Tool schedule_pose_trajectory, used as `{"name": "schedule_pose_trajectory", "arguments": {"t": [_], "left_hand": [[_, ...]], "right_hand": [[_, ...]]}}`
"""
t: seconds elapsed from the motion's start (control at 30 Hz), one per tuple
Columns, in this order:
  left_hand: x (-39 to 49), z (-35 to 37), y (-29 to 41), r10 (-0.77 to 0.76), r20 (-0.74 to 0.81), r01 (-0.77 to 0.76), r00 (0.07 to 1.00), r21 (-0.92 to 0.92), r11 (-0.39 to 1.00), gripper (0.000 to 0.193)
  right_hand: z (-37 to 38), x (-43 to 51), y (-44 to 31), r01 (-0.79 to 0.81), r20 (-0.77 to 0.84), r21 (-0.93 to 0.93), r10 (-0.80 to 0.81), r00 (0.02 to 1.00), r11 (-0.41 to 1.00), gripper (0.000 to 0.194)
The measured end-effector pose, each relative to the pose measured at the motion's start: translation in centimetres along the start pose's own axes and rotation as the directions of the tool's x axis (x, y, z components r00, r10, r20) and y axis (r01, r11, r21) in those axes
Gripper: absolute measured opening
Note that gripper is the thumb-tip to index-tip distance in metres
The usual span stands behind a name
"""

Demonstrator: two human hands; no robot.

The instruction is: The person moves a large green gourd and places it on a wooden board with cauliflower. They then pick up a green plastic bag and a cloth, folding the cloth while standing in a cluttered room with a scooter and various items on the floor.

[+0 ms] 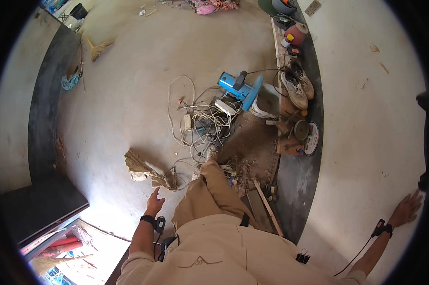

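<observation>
My left hand [155, 203] hangs over the floor with its index finger extended and nothing in its grasp. Just beyond it a crumpled brown sack [152, 171] lies on the concrete. Far to the right, my right hand [407, 209] is spread at the pale wall [364, 142], holding nothing; whether the palm presses on it is hard to tell. By my feet sits a tangle of white cable [214, 123] with a white power strip [224, 107] in it. A blue power saw [239, 87] rests behind the tangle, beside a white bucket [266, 101].
A shelf board along the right wall carries sneakers [297, 87], a red pot [300, 34] and a round grinding disc [301, 130]. Wood strips [268, 206] and a debris heap [250, 171] lie right of my legs. A straw broom [99, 49] is far left; a doorway opens lower left.
</observation>
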State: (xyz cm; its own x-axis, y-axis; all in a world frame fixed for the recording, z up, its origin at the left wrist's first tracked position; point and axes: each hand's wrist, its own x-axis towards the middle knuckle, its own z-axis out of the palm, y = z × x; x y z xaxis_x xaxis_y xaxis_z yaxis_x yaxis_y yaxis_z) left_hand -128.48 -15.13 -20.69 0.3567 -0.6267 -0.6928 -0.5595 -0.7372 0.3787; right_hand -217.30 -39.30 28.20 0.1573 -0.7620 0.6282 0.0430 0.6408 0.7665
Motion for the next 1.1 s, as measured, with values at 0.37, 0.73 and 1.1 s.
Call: {"name": "schedule_pose_trajectory", "arguments": {"t": [0.37, 0.73, 1.1], "left_hand": [[8.8, -7.7, 11.7, 0.223, -0.038, -0.225, 0.974, -0.071, 0.972, 0.073], [6.4, -3.1, 5.9, 0.145, -0.068, -0.149, 0.987, -0.066, 0.987, 0.066], [0.9, 6.7, -1.5, -0.125, -0.008, 0.124, 0.992, -0.045, 0.991, 0.080]], "right_hand": [[-1.0, 1.4, -0.6, -0.108, -0.079, 0.305, 0.138, 0.987, 0.946, 0.047], [-1.1, 4.9, -2.0, -0.247, 0.058, 0.076, 0.243, 0.968, 0.966, 0.046], [-2.0, 4.8, -1.9, -0.215, 0.186, -0.014, 0.213, 0.959, 0.977, 0.045]]}}
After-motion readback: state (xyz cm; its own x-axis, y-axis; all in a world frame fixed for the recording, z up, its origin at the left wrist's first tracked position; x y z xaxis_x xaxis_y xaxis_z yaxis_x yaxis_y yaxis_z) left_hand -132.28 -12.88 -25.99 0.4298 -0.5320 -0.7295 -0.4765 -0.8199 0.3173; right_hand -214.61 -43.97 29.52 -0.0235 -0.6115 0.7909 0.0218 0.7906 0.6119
